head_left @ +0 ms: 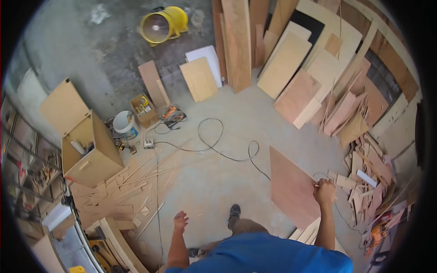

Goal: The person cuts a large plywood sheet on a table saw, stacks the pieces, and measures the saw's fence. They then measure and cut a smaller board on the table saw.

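Note:
A flat reddish-brown plywood sheet (291,189) stands tilted to the right of the person's body. My right hand (324,191) is closed on the sheet's right edge, with the fingers bent over it. My left hand (180,220) hangs free over the floor at the lower middle, its fingers apart and nothing in them. Below the sheet, light wood boards (309,233) lie partly hidden by my right arm. A black cable (232,158) runs across the floor and passes out of sight at the sheet's left edge.
Wood offcuts (123,191) litter the left floor near an open wooden box (93,159). A white bucket (124,123), a circular saw (173,115) and a yellow blower (164,25) stand farther off. Boards (284,63) lean along the back; a scrap pile (371,168) lies right.

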Demonstrator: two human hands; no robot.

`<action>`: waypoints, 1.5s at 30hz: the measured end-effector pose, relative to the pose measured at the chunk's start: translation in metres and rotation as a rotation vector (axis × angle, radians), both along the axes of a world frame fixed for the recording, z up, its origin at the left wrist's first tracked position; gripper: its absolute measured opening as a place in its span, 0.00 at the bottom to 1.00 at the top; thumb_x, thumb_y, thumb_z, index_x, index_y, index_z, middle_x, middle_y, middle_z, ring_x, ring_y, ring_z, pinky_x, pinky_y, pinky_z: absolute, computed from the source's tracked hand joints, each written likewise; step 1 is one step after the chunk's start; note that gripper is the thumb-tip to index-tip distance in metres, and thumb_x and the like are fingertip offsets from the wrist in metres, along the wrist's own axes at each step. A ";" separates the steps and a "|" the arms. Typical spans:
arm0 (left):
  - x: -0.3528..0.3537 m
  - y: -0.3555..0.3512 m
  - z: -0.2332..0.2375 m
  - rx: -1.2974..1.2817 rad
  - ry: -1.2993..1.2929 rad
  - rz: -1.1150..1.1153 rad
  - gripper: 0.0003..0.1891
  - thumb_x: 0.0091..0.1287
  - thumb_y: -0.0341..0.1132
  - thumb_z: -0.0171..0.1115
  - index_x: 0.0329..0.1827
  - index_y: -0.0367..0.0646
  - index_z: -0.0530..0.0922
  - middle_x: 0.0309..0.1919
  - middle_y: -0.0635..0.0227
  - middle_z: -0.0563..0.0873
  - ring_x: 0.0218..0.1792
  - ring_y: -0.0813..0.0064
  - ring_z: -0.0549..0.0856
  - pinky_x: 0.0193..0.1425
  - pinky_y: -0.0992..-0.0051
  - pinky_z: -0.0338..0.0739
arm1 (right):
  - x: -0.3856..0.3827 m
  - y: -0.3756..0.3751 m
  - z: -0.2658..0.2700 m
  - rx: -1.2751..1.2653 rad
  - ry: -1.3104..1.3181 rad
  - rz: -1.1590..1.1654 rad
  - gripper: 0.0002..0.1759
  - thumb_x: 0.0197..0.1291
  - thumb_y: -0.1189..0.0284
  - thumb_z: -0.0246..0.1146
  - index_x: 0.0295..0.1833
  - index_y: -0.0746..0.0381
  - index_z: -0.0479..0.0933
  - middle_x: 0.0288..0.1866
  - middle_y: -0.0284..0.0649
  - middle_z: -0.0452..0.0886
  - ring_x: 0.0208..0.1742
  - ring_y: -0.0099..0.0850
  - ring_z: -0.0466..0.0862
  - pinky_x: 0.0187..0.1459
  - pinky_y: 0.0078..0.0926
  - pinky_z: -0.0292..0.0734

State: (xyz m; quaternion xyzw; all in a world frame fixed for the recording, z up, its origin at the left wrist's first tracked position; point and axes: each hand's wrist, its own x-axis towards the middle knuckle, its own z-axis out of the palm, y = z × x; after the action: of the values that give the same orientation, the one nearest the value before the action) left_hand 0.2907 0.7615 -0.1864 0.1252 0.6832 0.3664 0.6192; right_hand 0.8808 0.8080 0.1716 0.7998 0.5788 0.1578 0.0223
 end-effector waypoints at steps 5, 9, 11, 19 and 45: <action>0.017 0.034 -0.021 -0.248 0.125 -0.089 0.10 0.67 0.45 0.65 0.45 0.51 0.83 0.42 0.73 0.84 0.37 0.74 0.83 0.33 0.69 0.75 | 0.094 0.040 -0.015 -0.039 0.096 -0.263 0.12 0.56 0.65 0.69 0.33 0.63 0.79 0.34 0.46 0.84 0.44 0.48 0.83 0.43 0.47 0.80; 0.048 0.085 -0.008 -0.448 0.168 -0.257 0.14 0.62 0.46 0.69 0.46 0.52 0.84 0.45 0.73 0.85 0.48 0.70 0.81 0.49 0.67 0.76 | 0.153 0.076 -0.043 0.035 0.161 -0.364 0.14 0.59 0.63 0.69 0.33 0.63 0.78 0.34 0.47 0.84 0.43 0.50 0.82 0.42 0.49 0.80; 0.065 0.126 -0.010 -0.515 0.190 -0.360 0.16 0.60 0.46 0.72 0.47 0.52 0.84 0.47 0.73 0.85 0.53 0.68 0.80 0.57 0.66 0.76 | 0.164 0.102 -0.045 0.053 0.185 -0.458 0.15 0.60 0.62 0.69 0.33 0.63 0.78 0.35 0.47 0.84 0.43 0.50 0.82 0.42 0.49 0.79; 0.116 0.395 -0.088 -0.161 0.266 -0.654 0.17 0.64 0.38 0.66 0.56 0.49 0.79 0.49 0.70 0.85 0.44 0.70 0.86 0.45 0.62 0.82 | 0.184 0.303 -0.050 0.185 0.249 -0.564 0.19 0.61 0.57 0.67 0.35 0.65 0.79 0.35 0.56 0.83 0.42 0.56 0.84 0.43 0.54 0.78; 0.240 0.774 0.038 -0.553 0.062 0.268 0.30 0.69 0.63 0.54 0.62 0.50 0.72 0.51 0.66 0.81 0.41 0.64 0.81 0.37 0.61 0.75 | 0.238 1.397 -0.239 0.516 0.910 -0.556 0.22 0.62 0.56 0.59 0.38 0.67 0.82 0.39 0.59 0.86 0.43 0.56 0.87 0.48 0.52 0.81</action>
State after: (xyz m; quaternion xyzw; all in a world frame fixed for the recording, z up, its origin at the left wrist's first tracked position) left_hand 0.5308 1.5358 -0.1483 -0.1281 0.7860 0.2409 0.5547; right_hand 1.1192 2.2053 -0.0673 0.8882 0.2419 -0.0771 -0.3830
